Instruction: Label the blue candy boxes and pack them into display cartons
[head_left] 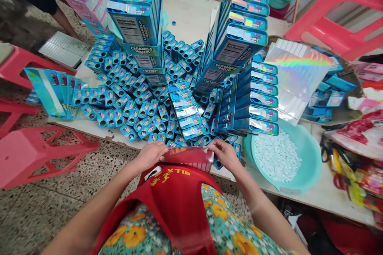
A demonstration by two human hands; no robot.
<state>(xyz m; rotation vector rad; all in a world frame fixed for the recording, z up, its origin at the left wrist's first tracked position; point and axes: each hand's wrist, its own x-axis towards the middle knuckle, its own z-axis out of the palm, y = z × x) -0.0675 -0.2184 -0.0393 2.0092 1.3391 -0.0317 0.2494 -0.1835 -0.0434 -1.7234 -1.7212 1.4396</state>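
My left hand [152, 154] pinches the left end of a clear, shiny strip [188, 155] held against the red apron [179, 183]. The strip's right end is between the fingers of my right hand [223, 152]. Beyond my hands, many small blue boxes with round holes [143, 107] lie heaped on the white table [191, 12]. A row of blue boxes with shiny tops [188, 111] stands in front of my hands. Tall stacks of blue display boxes rise at left [134, 28] and right [233, 48].
A turquoise basin [308, 159] with white pieces sits right, beside scissors [338, 167] and a cardboard box of blue packets [350, 107]. Silvery sheets [299, 71] lie behind the basin. Red stools [38, 155] stand left. A person's leg [64, 18] shows at the upper left.
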